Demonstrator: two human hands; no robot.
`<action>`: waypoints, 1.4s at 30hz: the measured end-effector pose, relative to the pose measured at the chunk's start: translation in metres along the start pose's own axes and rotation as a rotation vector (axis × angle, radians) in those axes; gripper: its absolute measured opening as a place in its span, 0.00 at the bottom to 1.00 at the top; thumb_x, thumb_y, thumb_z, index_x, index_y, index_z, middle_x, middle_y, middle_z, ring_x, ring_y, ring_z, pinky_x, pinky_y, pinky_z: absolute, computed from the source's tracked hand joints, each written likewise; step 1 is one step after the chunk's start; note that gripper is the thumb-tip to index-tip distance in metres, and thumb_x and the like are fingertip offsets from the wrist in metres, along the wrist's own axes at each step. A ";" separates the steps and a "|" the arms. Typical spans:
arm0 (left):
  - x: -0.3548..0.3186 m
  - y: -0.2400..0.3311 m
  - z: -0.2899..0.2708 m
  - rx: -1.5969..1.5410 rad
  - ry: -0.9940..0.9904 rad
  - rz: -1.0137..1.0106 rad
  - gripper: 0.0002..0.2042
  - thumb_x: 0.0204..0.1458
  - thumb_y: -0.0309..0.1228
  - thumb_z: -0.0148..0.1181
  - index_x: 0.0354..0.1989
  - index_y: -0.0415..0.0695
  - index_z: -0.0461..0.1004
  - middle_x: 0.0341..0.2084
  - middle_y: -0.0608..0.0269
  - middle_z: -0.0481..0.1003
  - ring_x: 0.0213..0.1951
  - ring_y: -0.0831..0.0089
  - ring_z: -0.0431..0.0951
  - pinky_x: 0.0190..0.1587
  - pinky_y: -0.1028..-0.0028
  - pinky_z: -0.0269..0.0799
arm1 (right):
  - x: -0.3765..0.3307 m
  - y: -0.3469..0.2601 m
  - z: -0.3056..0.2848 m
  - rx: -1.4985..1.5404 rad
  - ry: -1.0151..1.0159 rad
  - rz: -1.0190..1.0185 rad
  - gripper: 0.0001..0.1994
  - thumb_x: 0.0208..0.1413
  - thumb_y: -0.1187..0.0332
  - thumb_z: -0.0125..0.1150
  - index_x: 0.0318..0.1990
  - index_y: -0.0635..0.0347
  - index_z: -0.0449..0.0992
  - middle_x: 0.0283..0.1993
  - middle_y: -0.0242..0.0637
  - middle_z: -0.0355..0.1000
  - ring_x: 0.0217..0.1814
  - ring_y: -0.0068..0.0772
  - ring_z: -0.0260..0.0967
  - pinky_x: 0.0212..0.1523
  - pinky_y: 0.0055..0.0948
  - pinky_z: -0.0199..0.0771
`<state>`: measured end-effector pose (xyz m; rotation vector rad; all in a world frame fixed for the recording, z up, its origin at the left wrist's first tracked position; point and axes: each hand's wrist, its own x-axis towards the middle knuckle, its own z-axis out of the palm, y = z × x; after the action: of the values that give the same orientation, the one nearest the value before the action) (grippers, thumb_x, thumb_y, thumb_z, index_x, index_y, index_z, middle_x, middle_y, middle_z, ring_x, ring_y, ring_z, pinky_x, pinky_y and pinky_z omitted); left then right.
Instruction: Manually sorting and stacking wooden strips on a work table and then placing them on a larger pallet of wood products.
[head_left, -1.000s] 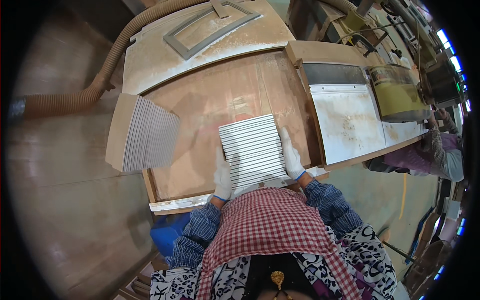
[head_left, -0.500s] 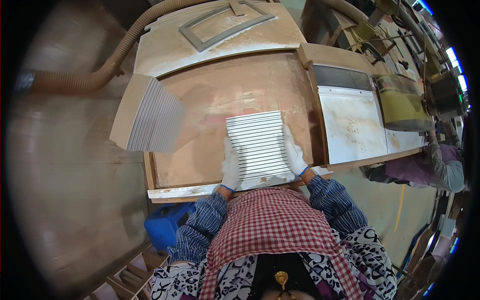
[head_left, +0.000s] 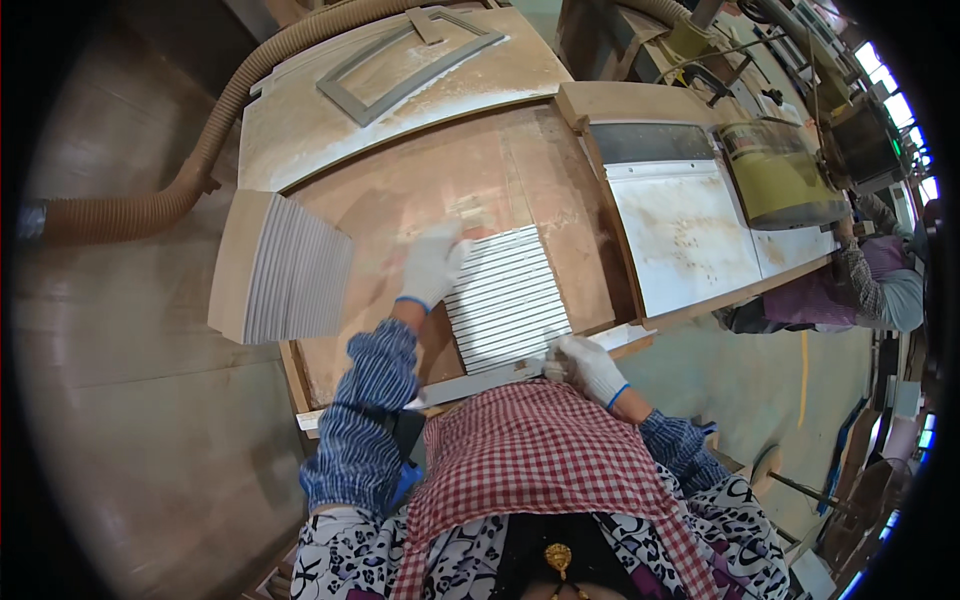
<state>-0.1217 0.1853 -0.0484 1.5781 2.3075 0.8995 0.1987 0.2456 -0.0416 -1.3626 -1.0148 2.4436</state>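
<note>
A block of thin panels (head_left: 508,297) stands on the wooden work surface in front of me, its white edges and dark gaps facing up. My left hand (head_left: 434,266), in a white glove, is at the block's far left corner; its fingers are stretched out and blurred by motion. My right hand (head_left: 592,370), gloved too, is at the near right corner by the front rail. Its fingers are curled closed, and what they hold, if anything, is too blurred to make out. A second stack of brown-faced panels (head_left: 280,270) stands at the left edge.
A grey rectangular frame (head_left: 350,102) lies on the dusty board (head_left: 270,140) at the back. A ribbed hose (head_left: 130,218) curves along the left. To the right are a white metal plate (head_left: 680,230) and a machine with a yellow-green cover (head_left: 785,190). Beyond it a person (head_left: 810,295) works.
Both hands have left the block's sides: the left went up to its far left corner, the right down to its near right corner. The block now sits slightly turned, and my view has shifted.
</note>
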 end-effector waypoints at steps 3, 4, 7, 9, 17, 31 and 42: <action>0.031 0.014 0.018 0.008 -0.336 -0.040 0.21 0.58 0.46 0.50 0.52 0.45 0.75 0.45 0.46 0.77 0.48 0.50 0.76 0.54 0.57 0.69 | 0.009 0.010 0.012 0.050 0.008 0.058 0.12 0.61 0.61 0.58 0.40 0.63 0.72 0.38 0.36 0.70 0.37 0.30 0.70 0.38 0.28 0.77; 0.030 0.000 0.033 -0.021 -0.340 -0.023 0.21 0.58 0.47 0.49 0.51 0.46 0.76 0.45 0.46 0.77 0.48 0.51 0.76 0.53 0.57 0.69 | 0.012 0.015 0.016 0.100 0.045 0.067 0.12 0.62 0.63 0.57 0.44 0.62 0.71 0.41 0.38 0.70 0.40 0.32 0.70 0.41 0.31 0.76; 0.032 0.005 0.043 0.040 -0.355 -0.054 0.21 0.58 0.46 0.49 0.51 0.45 0.76 0.45 0.47 0.77 0.48 0.50 0.76 0.53 0.58 0.70 | 0.017 0.026 0.009 0.183 0.081 0.079 0.13 0.61 0.64 0.58 0.49 0.60 0.69 0.46 0.39 0.69 0.44 0.35 0.70 0.44 0.35 0.76; 0.030 0.001 0.039 0.029 -0.322 -0.050 0.21 0.58 0.47 0.49 0.51 0.45 0.76 0.45 0.47 0.77 0.48 0.50 0.76 0.52 0.57 0.70 | 0.023 0.038 0.004 0.253 0.108 -0.007 0.14 0.61 0.63 0.58 0.48 0.61 0.69 0.46 0.38 0.69 0.45 0.36 0.70 0.44 0.35 0.76; -0.013 -0.053 -0.015 -0.014 -0.131 -0.495 0.23 0.56 0.46 0.53 0.53 0.41 0.74 0.43 0.44 0.78 0.46 0.50 0.78 0.51 0.61 0.71 | 0.072 -0.017 0.067 -0.381 0.180 -0.413 0.29 0.58 0.57 0.63 0.60 0.71 0.67 0.56 0.49 0.71 0.60 0.38 0.69 0.59 0.31 0.67; -0.043 -0.029 -0.038 -0.028 0.124 -0.661 0.22 0.54 0.49 0.56 0.41 0.40 0.76 0.36 0.42 0.76 0.40 0.45 0.77 0.46 0.54 0.70 | 0.117 -0.055 0.086 -0.826 0.076 -0.491 0.32 0.52 0.55 0.66 0.59 0.68 0.69 0.55 0.54 0.72 0.54 0.46 0.73 0.55 0.35 0.72; -0.008 0.114 -0.065 0.210 0.243 -0.222 0.14 0.56 0.42 0.55 0.46 0.48 0.76 0.38 0.47 0.74 0.38 0.49 0.77 0.40 0.57 0.72 | 0.143 -0.033 0.040 -0.560 0.036 -0.526 0.25 0.59 0.60 0.59 0.60 0.67 0.70 0.58 0.53 0.72 0.61 0.34 0.68 0.59 0.29 0.67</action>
<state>-0.0616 0.1823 0.0684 1.3089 2.7611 0.8587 0.0796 0.3149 -0.1050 -1.0603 -1.8601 1.8105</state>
